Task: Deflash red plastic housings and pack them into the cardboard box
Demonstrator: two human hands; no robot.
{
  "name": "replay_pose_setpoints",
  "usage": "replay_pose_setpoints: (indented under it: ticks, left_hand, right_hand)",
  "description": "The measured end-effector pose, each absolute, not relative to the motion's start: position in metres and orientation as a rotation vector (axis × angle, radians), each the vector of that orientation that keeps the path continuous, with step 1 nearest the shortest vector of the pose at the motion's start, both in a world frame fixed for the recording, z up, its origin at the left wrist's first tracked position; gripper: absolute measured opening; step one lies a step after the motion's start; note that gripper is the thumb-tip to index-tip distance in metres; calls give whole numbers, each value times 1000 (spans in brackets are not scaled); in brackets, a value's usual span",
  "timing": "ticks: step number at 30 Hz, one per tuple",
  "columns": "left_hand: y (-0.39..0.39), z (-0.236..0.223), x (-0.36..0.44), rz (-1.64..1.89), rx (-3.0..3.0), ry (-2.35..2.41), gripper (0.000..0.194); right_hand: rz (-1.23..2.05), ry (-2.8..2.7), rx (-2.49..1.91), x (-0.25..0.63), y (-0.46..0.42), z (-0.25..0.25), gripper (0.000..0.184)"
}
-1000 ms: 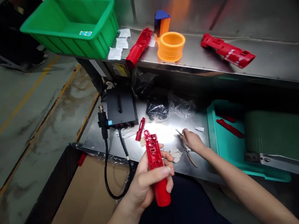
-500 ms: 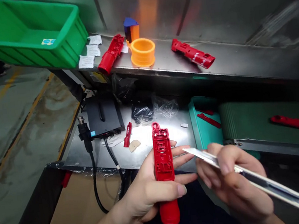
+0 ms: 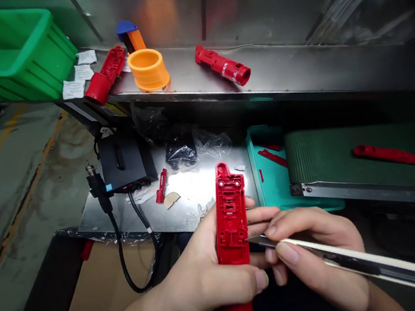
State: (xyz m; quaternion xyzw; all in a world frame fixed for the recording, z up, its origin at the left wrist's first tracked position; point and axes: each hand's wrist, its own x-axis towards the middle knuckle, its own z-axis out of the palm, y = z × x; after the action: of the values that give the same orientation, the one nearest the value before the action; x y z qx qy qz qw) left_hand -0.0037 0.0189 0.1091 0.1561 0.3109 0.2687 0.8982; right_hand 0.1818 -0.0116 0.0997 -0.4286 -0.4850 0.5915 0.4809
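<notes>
A red plastic housing (image 3: 231,217), hollow side facing up with ribs and screw posts inside, lies in my left hand (image 3: 206,275). My left thumb crosses its lower part and the fingers pass behind it. In my right hand (image 3: 315,248) is a utility knife (image 3: 369,257) with a pale handle, pinched close to its blade. The blade tip is at the housing's right edge, near its lower half; whether it touches I cannot tell. The lower end of the housing runs out of the picture.
On the metal shelf are a green bin (image 3: 31,55), an orange ring (image 3: 149,70) and red housings (image 3: 223,66). Below stand a black box (image 3: 125,160) with a cable, a small red part (image 3: 161,185), a teal tray (image 3: 256,170) and a green conveyor belt (image 3: 323,157) bearing a red piece.
My right hand has brought the knife leftward and down, from beyond the fingers to the housing's right edge. The camera view has shifted, so the shelf items sit further left.
</notes>
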Motion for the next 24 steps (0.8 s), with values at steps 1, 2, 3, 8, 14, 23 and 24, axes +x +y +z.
replay_pose_setpoints:
  ticks: [1,2,3,8,14,23,24]
  left_hand:
    - [17,109,-1,551,329,651,70]
    - [15,109,1,545,335,649,70]
    - [14,109,4,544,342,641,68]
    - [10,114,14,549,404,640,63]
    - [11,118,19,536,436,646,58]
    - [11,121,23,555,350,614,55]
    - [10,121,23,554,351,613,54]
  right_hand:
    - [1411,-1217,-1049,185,-12,101,22]
    - [1382,-1242,-1050,188,-13,102,22]
    - [1359,-1258,-1048,190,-14,102,23]
    - [1319,-1289,-1006,198,-16,104,27]
    - [1308,-1286,-984,201,-19,102,30]
    - [1318,-1228,-976,203,-21,102,27]
    - [1319,-1232,-972,203,-21,102,27]
